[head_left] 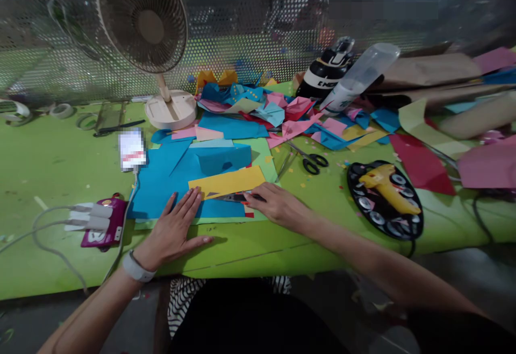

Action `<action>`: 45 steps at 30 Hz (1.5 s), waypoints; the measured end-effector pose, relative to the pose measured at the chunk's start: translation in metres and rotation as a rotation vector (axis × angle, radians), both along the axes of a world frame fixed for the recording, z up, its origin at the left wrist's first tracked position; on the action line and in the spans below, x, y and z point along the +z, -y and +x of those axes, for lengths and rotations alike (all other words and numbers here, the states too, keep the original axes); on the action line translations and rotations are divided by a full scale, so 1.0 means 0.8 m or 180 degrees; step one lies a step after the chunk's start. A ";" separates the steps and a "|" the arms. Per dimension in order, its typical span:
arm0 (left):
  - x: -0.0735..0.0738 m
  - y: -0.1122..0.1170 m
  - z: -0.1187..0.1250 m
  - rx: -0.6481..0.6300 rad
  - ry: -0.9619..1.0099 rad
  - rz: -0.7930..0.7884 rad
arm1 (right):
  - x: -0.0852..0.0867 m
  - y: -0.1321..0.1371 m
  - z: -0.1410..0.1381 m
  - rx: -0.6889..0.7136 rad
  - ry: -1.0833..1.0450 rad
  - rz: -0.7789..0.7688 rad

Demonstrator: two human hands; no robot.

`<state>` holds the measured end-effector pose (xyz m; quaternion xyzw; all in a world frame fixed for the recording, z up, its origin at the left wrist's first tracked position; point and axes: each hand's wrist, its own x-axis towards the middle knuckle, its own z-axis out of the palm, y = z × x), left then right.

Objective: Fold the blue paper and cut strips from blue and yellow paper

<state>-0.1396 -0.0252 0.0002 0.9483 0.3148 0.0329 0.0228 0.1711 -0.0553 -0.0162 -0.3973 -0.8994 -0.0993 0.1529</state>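
Observation:
My left hand (175, 227) lies flat with fingers stretched out on a blue paper sheet (161, 182), its fingertips touching the lower edge of a yellow paper strip (226, 181). My right hand (276, 203) is closed on a thin dark cutter-like tool (231, 197) that lies along the yellow strip's lower edge. A white band sits on my left wrist. The sheets rest on the green table (52, 165).
A beige desk fan (147, 36) stands at the back left. Black scissors (310, 160), a heap of coloured paper (282, 112), a yellow glue gun (387, 187) on a dark tray, a magenta power strip (102, 225) with cables and a bottle (358, 77) surround the sheets.

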 end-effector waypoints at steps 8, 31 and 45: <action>-0.001 0.001 0.001 0.0016 0.0058 0.0004 | -0.003 -0.004 -0.001 0.0133 0.0080 -0.0038; -0.003 0.001 0.001 0.0035 0.0134 -0.0135 | -0.004 -0.008 -0.017 0.0191 0.0061 0.0047; 0.007 0.002 -0.009 0.0119 -0.0006 -0.0271 | -0.002 -0.002 -0.017 0.0173 -0.0015 0.0018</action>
